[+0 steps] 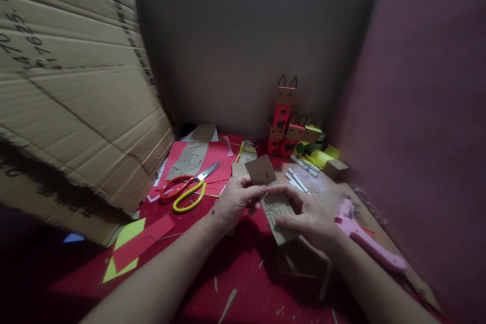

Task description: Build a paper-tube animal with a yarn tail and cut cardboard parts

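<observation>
Between my two hands, above the red cloth, is a bent strip of brown cardboard (280, 212). Its upper flap (261, 169) has a small dark mark and tilts away from the ribbed lower part. My left hand (237, 200) pinches it near the fold, thumb pointing right. From the other side my right hand (304, 215) grips the lower part, thumb on its face and index finger along the fold. Left of my left hand lie scissors (199, 178) with one red and one yellow handle, blades apart. Under my right hand is another brown piece (299, 260), partly hidden.
Paper animal figures (281, 116) with pointed ears stand stacked at the back. White markers (298, 179) and a pink glue gun (364, 238) lie right. Red sheets (220, 162) and a cardboard strip (193, 152) lie behind the scissors. A large cardboard panel (76, 81) rises left, a pink wall (417, 111) right.
</observation>
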`<state>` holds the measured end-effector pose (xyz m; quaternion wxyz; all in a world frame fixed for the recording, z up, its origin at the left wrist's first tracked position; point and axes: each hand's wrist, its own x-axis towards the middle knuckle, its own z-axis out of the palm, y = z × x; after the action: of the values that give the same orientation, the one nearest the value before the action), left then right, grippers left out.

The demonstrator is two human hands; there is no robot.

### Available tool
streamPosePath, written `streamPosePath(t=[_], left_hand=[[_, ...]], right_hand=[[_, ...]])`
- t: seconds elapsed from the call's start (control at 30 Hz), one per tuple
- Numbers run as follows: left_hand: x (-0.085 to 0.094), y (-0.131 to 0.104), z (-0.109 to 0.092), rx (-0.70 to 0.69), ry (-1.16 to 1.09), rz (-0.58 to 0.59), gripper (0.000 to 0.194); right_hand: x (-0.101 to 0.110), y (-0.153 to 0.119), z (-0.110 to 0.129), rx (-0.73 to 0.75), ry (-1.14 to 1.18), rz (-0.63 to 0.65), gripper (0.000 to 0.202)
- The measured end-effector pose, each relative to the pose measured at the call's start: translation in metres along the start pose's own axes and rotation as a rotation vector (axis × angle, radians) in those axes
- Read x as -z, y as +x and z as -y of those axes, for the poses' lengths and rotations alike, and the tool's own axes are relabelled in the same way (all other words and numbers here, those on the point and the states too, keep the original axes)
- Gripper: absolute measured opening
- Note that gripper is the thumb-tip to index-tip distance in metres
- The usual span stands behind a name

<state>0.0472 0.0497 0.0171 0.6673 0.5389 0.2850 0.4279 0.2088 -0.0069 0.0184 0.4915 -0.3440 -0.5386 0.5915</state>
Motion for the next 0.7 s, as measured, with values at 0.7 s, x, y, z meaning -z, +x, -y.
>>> streamPosePath(t=[0.7], left_hand=[[-0.001, -0.001, 0.01, 0.108, 0.028, 0.098, 0.023]], right_hand=[[0.0, 0.007, -0.006, -0.013, -0.073, -0.344, 0.02]])
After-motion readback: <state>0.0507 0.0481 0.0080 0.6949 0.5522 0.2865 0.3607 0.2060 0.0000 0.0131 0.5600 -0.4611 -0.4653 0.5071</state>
